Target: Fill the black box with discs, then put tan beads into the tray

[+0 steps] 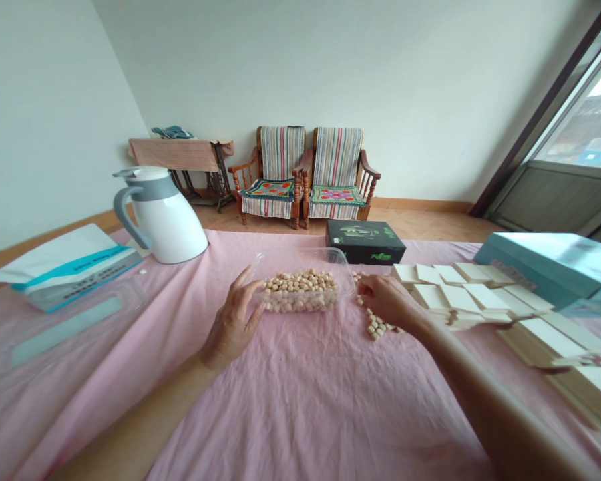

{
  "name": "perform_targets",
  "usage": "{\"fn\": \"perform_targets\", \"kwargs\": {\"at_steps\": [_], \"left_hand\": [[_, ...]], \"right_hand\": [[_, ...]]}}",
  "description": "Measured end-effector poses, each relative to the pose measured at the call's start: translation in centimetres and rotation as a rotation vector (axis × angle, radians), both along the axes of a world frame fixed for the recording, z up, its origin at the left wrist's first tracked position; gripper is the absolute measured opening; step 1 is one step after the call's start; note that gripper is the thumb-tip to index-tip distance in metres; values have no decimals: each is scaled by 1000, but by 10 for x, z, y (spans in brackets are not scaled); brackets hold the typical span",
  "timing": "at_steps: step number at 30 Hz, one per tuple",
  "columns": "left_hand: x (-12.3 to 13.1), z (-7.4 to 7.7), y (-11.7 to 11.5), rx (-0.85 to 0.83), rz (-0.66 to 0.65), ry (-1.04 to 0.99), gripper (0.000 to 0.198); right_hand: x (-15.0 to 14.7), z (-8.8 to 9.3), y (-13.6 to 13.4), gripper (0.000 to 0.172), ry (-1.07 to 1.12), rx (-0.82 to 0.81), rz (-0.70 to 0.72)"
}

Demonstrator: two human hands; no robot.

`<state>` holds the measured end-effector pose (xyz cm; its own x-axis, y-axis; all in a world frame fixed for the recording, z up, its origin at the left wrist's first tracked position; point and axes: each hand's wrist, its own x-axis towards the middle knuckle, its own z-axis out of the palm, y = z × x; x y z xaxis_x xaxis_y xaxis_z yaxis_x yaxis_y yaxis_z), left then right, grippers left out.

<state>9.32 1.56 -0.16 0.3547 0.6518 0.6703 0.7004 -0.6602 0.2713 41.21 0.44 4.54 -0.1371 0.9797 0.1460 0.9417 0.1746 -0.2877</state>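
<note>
A clear plastic box (pixel 300 304), its bottom covered with small beige rounded pieces (pixel 303 282), sits in front of me on the pink cloth. My left hand (pixel 234 314) holds the box's left end, thumb toward the front and fingers spread along the side. Just right of the box, my right hand (pixel 386 297) is closed, fingers curled down among loose beige pieces (pixel 377 326) on the cloth. Whatever its fingertips pinch is hidden behind the hand.
White-topped stacks of cards (pixel 445 298) and a light blue box (pixel 555 267) lie at right. A black box (pixel 365 242) stands behind. At left are a white jug (pixel 167 224), a blue-and-white packet (pixel 75 270) and a clear plastic lid (pixel 67 331). Two chairs stand beyond.
</note>
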Motion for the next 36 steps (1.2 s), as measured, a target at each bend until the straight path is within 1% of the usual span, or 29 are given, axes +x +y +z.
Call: {"fn": "perform_targets", "kwargs": {"at_steps": [1,3,6,12,15,17,19,21,22,24,26,27,28,30,32,34,36], "left_hand": [[0,0,0,2,3,0,38],[0,0,0,4,7,1,38],[0,0,0,-1,8,5,38],[0,0,-1,3,10,7,38],[0,0,0,1,10,9,38],[0,0,0,-2,10,5,37],[0,0,0,-6,9,2,38],[0,-1,0,-6,9,2,38],[0,0,0,-5,9,2,37],[0,0,-1,-3,12,2,37],[0,0,-1,-6,13,3,36],[0,0,-1,-8,13,3,37],[0,0,-1,-9,12,5,37],[0,0,0,-9,10,5,37],[0,-1,0,-7,8,3,37],[0,-1,0,-7,9,0,37],[0,-1,0,-4,8,-1,37]], "right_hand": [[-2,-3,-1,12,-68,-33,9],[-7,-8,-2,11,-166,-46,17],[-12,-14,-1,15,-244,-44,17],[-14,-20,0,17,-302,-98,29],[-9,-19,2,17,-259,-90,27],[-4,-14,3,16,-154,-14,-8],[2,-6,4,14,0,142,-67],[3,4,4,10,205,300,-102],[2,9,3,9,331,341,-83],[-4,17,2,15,598,323,21],[-9,21,2,23,791,266,121],[-10,21,3,24,834,266,129],[-9,20,5,23,840,290,102],[-5,14,10,19,759,368,-5],[1,3,15,17,577,402,-76],[4,-10,19,18,330,354,-36],[2,-22,19,20,92,251,48]]}}
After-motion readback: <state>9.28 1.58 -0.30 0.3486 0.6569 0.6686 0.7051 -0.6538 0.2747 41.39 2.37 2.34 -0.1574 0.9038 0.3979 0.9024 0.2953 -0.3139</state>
